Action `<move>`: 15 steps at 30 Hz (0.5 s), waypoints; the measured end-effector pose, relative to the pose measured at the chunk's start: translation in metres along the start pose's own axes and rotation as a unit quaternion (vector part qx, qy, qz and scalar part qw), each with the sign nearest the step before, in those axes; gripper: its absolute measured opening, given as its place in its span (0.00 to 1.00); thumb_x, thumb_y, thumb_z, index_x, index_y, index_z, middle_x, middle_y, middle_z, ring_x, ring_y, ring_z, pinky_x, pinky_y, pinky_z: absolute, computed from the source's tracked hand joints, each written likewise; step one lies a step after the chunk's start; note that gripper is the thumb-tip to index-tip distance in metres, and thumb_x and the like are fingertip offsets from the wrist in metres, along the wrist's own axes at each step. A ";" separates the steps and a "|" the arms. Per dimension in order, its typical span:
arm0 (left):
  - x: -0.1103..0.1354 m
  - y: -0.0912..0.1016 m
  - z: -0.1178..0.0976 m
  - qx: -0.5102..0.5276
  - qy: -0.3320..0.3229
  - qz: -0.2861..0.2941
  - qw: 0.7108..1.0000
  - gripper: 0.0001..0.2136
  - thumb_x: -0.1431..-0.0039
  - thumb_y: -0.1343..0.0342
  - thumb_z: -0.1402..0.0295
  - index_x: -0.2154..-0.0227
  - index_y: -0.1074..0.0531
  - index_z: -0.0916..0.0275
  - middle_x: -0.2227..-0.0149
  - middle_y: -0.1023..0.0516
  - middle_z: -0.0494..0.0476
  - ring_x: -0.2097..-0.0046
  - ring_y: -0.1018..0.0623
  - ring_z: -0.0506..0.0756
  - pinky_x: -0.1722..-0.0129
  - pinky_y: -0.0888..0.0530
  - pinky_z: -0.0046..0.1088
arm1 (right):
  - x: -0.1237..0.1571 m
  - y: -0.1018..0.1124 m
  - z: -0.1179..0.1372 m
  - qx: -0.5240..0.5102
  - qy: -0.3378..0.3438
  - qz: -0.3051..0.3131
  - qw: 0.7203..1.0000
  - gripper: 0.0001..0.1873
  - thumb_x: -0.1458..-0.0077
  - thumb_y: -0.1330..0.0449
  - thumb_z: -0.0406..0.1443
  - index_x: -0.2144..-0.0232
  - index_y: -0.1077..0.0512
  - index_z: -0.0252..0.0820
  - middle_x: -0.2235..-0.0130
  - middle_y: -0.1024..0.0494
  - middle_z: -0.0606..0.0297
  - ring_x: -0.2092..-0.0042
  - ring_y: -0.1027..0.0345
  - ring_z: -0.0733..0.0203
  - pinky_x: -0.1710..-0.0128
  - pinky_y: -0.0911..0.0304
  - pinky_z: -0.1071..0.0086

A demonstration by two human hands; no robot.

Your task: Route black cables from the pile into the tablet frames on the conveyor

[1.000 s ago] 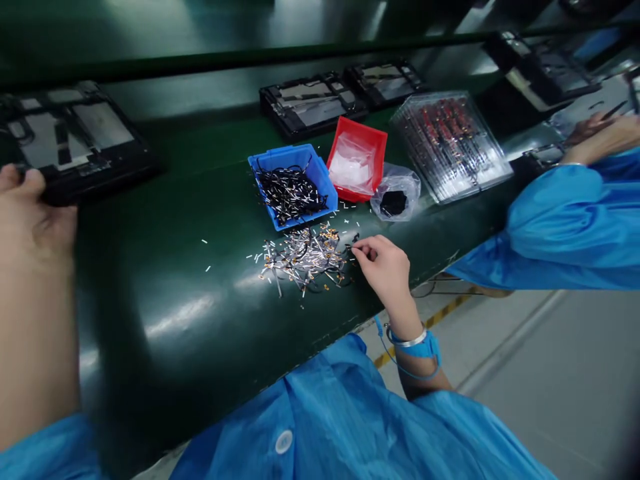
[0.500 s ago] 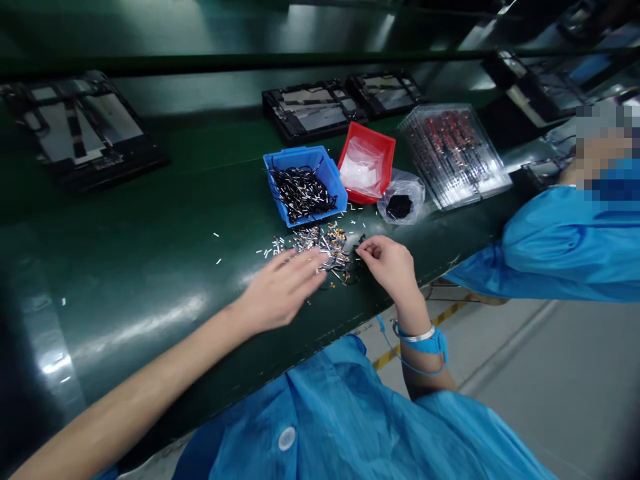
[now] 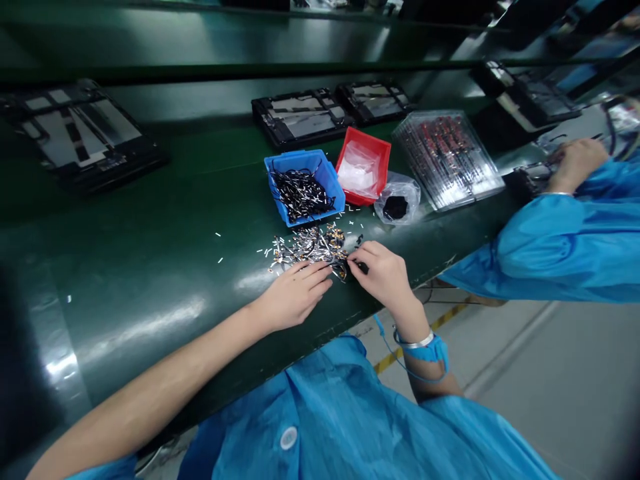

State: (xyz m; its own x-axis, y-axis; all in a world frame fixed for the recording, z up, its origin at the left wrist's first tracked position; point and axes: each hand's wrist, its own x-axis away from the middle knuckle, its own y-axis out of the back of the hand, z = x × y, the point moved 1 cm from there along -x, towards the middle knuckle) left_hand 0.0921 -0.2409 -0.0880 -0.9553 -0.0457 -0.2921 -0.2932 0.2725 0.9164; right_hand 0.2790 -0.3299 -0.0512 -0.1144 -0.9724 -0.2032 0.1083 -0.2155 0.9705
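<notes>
A loose pile of small silver, black and gold-tipped parts [image 3: 310, 245] lies on the green work surface [image 3: 165, 220]. My left hand [image 3: 297, 293] rests palm down at the near edge of the pile, fingers stretched out and touching its front. At the pile's right edge, my right hand [image 3: 384, 275] has thumb and index finger pinched together; whatever is between them is too small to make out. Just behind the pile stands a blue bin [image 3: 327, 179] filled with short black leads with silver ends.
Beside the blue bin are a red bin [image 3: 383, 160] with clear bags and a plastic bag [image 3: 413, 195] holding something black. Stacked clear trays [image 3: 450, 160] stand further right. Black framed units [image 3: 303, 113] line the back. A co-worker's hand [image 3: 580, 163] is at far right.
My left hand has drawn back slightly toward me, onto the pile's near edge. My right hand has shifted a little left and nearer to me, still pinched.
</notes>
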 end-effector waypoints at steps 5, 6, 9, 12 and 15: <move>0.001 -0.003 0.001 0.007 0.005 0.007 1.000 0.16 0.34 0.56 0.72 0.49 0.29 0.68 0.43 0.28 0.63 0.39 0.32 0.60 0.42 0.35 0.40 | 0.006 0.029 -0.004 0.054 -0.006 -0.001 0.999 0.08 0.46 0.46 0.30 0.74 0.29 0.43 0.70 0.25 0.63 0.65 0.32 0.61 0.69 0.43 0.70; 0.001 -0.003 0.001 0.007 0.007 0.008 1.000 0.16 0.35 0.55 0.72 0.49 0.29 0.67 0.43 0.28 0.63 0.39 0.33 0.59 0.42 0.35 0.40 | 0.008 0.034 -0.005 0.058 -0.014 0.002 0.998 0.08 0.47 0.46 0.30 0.74 0.29 0.43 0.71 0.25 0.64 0.67 0.33 0.61 0.71 0.44 0.70; 0.001 -0.004 0.000 0.004 0.008 0.007 1.000 0.15 0.35 0.54 0.72 0.50 0.29 0.67 0.43 0.28 0.63 0.39 0.32 0.59 0.42 0.35 0.40 | 0.010 0.039 -0.005 0.044 -0.033 0.005 0.998 0.07 0.48 0.45 0.31 0.73 0.28 0.43 0.72 0.25 0.66 0.71 0.35 0.63 0.72 0.45 0.70; 0.001 -0.004 -0.001 0.004 0.006 -0.004 1.000 0.14 0.36 0.53 0.73 0.51 0.28 0.67 0.44 0.28 0.64 0.40 0.31 0.60 0.42 0.34 0.40 | 0.008 0.028 -0.001 0.028 -0.025 0.021 0.999 0.05 0.46 0.44 0.34 0.71 0.27 0.43 0.70 0.24 0.65 0.68 0.33 0.62 0.71 0.44 0.70; 0.002 -0.002 -0.001 0.003 0.005 -0.012 1.000 0.15 0.37 0.53 0.74 0.50 0.28 0.67 0.41 0.30 0.65 0.39 0.32 0.61 0.43 0.33 0.40 | 0.005 0.012 0.006 0.042 -0.015 0.034 0.998 0.05 0.46 0.42 0.35 0.70 0.27 0.43 0.69 0.23 0.63 0.64 0.31 0.59 0.71 0.44 0.70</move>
State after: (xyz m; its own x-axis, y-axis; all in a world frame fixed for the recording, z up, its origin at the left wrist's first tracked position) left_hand 0.0912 -0.2425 -0.0901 -0.9482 -0.0614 -0.3117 -0.3162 0.2778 0.9071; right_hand 0.2734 -0.3370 -0.0400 -0.1385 -0.9812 -0.1345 0.0327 -0.1403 0.9896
